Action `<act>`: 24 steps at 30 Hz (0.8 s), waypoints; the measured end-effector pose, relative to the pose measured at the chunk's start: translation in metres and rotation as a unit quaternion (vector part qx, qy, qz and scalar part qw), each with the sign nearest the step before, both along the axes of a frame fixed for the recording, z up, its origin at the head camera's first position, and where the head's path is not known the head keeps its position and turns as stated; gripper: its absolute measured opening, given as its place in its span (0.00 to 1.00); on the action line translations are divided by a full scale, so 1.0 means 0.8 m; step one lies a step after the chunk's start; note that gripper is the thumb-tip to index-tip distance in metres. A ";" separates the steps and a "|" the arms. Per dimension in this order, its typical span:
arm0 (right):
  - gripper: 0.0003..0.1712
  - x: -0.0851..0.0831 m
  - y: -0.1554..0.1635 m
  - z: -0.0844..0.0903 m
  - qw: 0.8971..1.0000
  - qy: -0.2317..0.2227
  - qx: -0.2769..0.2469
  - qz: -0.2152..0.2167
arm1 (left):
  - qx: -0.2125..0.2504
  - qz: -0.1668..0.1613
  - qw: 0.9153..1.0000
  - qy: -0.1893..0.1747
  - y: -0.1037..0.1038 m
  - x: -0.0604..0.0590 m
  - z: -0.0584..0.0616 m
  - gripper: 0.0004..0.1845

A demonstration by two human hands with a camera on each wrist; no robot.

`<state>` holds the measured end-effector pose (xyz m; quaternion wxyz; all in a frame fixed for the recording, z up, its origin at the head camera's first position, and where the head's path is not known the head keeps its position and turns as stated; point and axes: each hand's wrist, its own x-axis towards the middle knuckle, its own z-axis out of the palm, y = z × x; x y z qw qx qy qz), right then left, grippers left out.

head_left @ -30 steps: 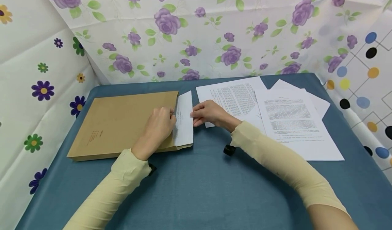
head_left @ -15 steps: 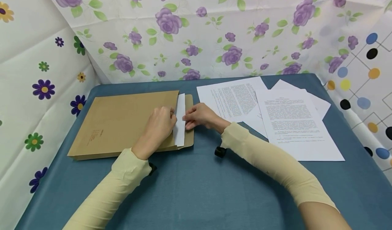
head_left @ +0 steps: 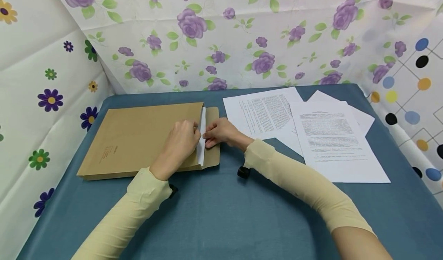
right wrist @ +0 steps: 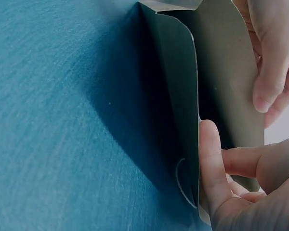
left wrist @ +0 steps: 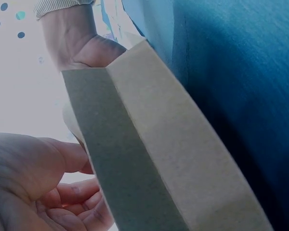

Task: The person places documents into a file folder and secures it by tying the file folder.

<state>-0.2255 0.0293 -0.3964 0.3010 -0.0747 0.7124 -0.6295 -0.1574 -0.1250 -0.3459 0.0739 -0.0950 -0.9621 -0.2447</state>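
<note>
A large brown paper envelope (head_left: 138, 137) lies flat on the left half of the table, with its mouth and flap (head_left: 212, 154) facing right. At the mouth, my left hand (head_left: 181, 140) pinches the edge of the upper panel and holds it raised. A narrow white strip of paper (head_left: 201, 152) sticks out between panel and flap; the rest is hidden inside. My right hand (head_left: 221, 132) has its fingertips on the outer edge of this paper, over the flap. In the right wrist view the envelope's mouth (right wrist: 224, 110) gapes, with right-hand fingers (right wrist: 210, 144) in it.
Several printed sheets (head_left: 332, 137) lie overlapping on the right side of the blue-covered table (head_left: 221, 214). Flower-patterned cloth (head_left: 242, 33) hangs behind the table, with more patterned cloth at both sides.
The white paper has slid left into the envelope, from a wide printed strip to a thin edge, uncovering the brown flap. My right hand has moved left with it; the left hand stays put.
</note>
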 end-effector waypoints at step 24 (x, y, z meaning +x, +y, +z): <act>0.12 0.000 -0.003 -0.005 0.998 0.052 0.021 -0.033 | 0.001 0.000 1.000 -0.013 0.001 -0.002 -0.002 0.12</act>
